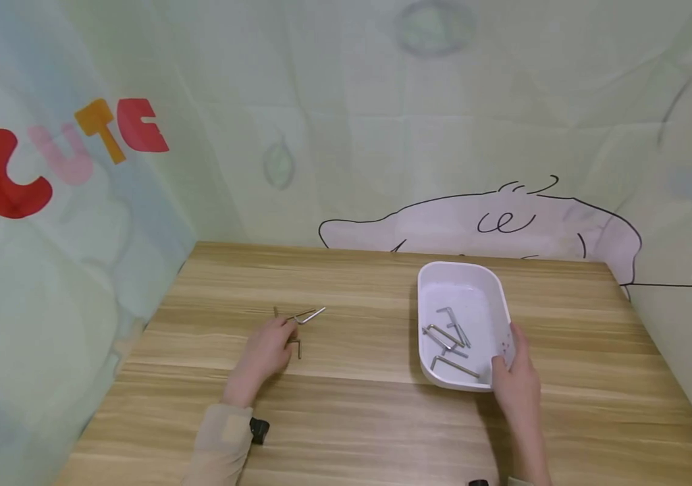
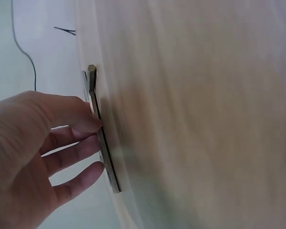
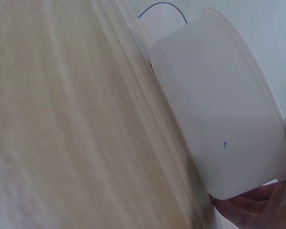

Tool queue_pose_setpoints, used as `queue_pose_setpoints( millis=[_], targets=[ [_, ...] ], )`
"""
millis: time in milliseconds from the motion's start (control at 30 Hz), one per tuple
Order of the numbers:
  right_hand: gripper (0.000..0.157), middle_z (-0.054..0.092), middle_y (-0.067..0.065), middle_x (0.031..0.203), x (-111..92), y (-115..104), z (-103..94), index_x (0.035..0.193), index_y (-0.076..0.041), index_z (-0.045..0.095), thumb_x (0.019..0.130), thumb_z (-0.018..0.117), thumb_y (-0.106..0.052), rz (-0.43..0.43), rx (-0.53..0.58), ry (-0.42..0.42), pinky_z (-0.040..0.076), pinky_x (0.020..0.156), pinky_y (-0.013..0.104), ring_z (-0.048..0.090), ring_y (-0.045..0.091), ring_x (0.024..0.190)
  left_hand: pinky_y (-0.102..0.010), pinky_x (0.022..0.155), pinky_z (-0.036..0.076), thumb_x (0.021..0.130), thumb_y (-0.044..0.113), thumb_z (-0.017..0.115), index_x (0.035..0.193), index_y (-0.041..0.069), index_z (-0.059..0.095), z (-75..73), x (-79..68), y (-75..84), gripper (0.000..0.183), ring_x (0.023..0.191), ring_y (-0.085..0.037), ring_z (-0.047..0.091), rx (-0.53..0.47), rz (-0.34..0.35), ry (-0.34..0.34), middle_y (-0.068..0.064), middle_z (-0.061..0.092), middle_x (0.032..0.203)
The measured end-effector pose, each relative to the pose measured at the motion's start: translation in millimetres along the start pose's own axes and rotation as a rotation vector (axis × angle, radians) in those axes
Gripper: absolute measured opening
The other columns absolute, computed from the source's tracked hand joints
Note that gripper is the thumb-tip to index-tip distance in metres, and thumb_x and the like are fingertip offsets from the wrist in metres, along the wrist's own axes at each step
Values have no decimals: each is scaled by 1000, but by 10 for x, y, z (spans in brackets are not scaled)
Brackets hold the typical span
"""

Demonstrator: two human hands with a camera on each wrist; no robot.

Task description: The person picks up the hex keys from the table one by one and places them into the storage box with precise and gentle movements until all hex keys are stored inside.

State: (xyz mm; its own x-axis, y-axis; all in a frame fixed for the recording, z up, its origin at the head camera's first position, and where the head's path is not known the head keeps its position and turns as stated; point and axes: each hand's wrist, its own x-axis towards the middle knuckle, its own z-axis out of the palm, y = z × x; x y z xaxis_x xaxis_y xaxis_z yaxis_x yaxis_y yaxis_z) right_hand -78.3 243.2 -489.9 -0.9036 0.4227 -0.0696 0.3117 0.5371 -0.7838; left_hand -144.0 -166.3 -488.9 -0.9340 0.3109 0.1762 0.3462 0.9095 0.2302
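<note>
Left wrist, head: pinching hex key (image 2: 105, 143) with left hand (image 1: 268, 345), nearer left edge of tabletop (image 1: 358, 432); gripping tray (image 1: 473, 297) by near-right corner with right hand (image 1: 517, 379), presumably for steadiness.

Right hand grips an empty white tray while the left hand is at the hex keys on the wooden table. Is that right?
Not quite: the white tray isn't empty; the head view shows several hex keys in it. The right hand grips it, and the left hand is at other hex keys on the wooden table.
</note>
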Motion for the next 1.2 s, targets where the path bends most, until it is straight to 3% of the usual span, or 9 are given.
queue_pose_setpoints(
  millis=[300, 533, 900, 1200],
  targets=[
    [66, 35, 34, 146, 9, -4, 11, 153, -20, 19, 92, 42, -13, -4, -2, 12, 33, 101, 66, 40, 55, 126, -45, 74, 49, 80, 7, 71, 83, 12, 57, -42, 52, 10, 16, 93, -28, 61, 112, 81, -41, -5, 61, 89],
    [66, 35, 33, 146, 16, -5, 12, 154, -21, 18, 93, 42, -13, 1, 0, 14, 33, 102, 66, 40, 54, 127, -40, 68, 50, 83, 3, 67, 85, 10, 56, -39, 75, 23, 14, 84, -26, 59, 142, 138, -47, -6, 60, 84],
    [66, 34, 32, 147, 13, -7, -2, 154, -21, 17, 93, 42, -12, 0, 3, 8, 31, 103, 65, 38, 54, 129, -40, 67, 50, 84, 5, 67, 89, 9, 56, -25, 90, 32, 13, 85, -27, 60, 152, 137, -62, -8, 61, 87],
    [67, 34, 35, 146, 12, 11, 1, 154, -21, 15, 93, 42, -13, 11, -8, -12, 33, 101, 67, 39, 55, 127, -38, 65, 50, 87, 7, 65, 93, 9, 57, -47, 106, 70, 11, 83, -25, 60, 143, 113, -122, -7, 60, 86]
  ],
)
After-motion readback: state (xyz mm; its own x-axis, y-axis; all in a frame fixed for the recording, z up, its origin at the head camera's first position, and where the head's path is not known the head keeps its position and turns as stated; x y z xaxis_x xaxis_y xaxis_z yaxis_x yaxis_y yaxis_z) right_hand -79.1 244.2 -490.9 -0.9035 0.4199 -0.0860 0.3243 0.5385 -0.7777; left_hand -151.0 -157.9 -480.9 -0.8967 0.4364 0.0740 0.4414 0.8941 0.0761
